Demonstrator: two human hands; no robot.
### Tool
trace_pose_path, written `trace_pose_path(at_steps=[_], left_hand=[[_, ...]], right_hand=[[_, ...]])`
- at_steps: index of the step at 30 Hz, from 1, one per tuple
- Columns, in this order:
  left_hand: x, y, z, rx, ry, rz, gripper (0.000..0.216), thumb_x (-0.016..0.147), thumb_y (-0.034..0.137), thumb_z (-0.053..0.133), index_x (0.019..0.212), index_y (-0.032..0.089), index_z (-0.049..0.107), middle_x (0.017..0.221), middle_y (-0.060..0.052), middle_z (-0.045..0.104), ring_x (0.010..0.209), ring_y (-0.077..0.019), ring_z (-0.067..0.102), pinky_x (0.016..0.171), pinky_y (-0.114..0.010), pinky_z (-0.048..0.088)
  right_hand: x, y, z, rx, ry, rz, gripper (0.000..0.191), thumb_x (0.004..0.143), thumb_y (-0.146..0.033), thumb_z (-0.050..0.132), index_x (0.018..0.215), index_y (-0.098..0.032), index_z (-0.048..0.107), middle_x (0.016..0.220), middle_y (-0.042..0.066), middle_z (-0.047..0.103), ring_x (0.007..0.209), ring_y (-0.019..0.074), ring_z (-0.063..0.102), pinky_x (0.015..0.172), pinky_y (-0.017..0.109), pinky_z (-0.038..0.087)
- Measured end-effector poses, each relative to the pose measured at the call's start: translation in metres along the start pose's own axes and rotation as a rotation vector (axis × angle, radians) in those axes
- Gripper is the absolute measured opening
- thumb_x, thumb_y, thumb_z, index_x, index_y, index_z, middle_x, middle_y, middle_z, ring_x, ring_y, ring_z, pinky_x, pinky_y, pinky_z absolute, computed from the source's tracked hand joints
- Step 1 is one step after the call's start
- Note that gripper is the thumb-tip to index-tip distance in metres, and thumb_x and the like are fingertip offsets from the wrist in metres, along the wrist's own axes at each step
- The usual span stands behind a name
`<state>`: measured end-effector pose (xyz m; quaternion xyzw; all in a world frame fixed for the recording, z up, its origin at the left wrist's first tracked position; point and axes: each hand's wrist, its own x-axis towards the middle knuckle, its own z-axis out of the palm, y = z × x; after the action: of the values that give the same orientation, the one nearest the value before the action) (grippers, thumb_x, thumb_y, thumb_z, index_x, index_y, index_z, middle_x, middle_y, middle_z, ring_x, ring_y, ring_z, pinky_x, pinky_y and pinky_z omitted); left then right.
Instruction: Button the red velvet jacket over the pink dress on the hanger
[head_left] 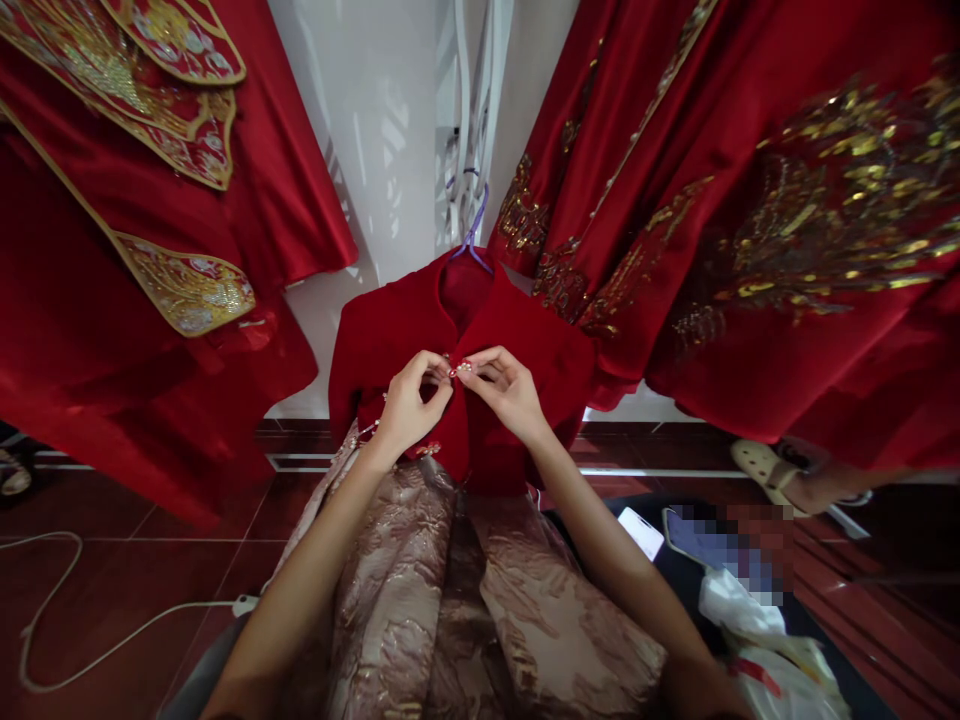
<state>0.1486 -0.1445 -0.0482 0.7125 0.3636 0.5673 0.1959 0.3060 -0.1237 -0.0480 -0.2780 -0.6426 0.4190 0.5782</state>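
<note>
A red jacket [382, 330] hangs from a purple hanger [474, 228], its front facing me. Just below the collar sits a small red frog button [464, 367] with pale bead-like trim. My right hand [510, 392] pinches its right part between thumb and fingertips. From the other side, my left hand [414, 402] pinches the button's left end at the jacket's front edge. The fingertips of both hands nearly meet, and they partly hide the fastening. Lower on the jacket front is another beaded fastening [429, 450]. Shiny rose-beige brocade fabric [397, 570] lies below the jacket.
Red gowns with gold embroidery hang at left [277, 180] and right [697, 330]. A phone [686, 535], a white card-like object [642, 533] and plastic bags [787, 670] lie at lower right. A white cable [142, 637] crosses the tiled floor. Someone's clog-shod foot [772, 475] shows at right.
</note>
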Motion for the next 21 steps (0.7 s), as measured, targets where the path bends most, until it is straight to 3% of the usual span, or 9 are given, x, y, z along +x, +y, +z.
trace_pose_path(at_steps=[6, 12, 21], left_hand=[[0.001, 0.006, -0.004, 0.045, -0.009, 0.035, 0.009, 0.083, 0.023, 0.058, 0.090, 0.018, 0.054, 0.085, -0.002, 0.063, 0.077, -0.0106, 0.062, 0.076, -0.025, 0.053], [0.006, 0.005, -0.008, 0.095, -0.019, 0.056, 0.009, 0.083, 0.022, 0.059, 0.091, 0.018, 0.057, 0.086, -0.002, 0.066, 0.075, -0.0095, 0.064, 0.075, -0.024, 0.054], [0.009, 0.006, -0.009, 0.215, -0.049, 0.111, 0.007, 0.080, 0.019, 0.059, 0.088, 0.017, 0.060, 0.082, -0.001, 0.067, 0.071, -0.0098, 0.064, 0.072, -0.025, 0.055]], right_hand=[[-0.006, -0.005, 0.006, -0.096, 0.080, -0.064, 0.024, 0.072, -0.034, 0.072, 0.086, -0.021, 0.058, 0.089, 0.002, 0.067, 0.083, 0.0142, 0.066, 0.070, 0.026, 0.057], [-0.012, -0.013, 0.013, -0.207, 0.213, -0.113, 0.025, 0.076, -0.037, 0.069, 0.094, -0.021, 0.069, 0.099, 0.005, 0.070, 0.091, 0.0183, 0.068, 0.082, 0.034, 0.059], [-0.011, -0.010, 0.007, -0.239, 0.191, -0.104, 0.029, 0.076, -0.034, 0.069, 0.102, -0.022, 0.071, 0.101, 0.005, 0.070, 0.089, 0.0181, 0.069, 0.085, 0.036, 0.059]])
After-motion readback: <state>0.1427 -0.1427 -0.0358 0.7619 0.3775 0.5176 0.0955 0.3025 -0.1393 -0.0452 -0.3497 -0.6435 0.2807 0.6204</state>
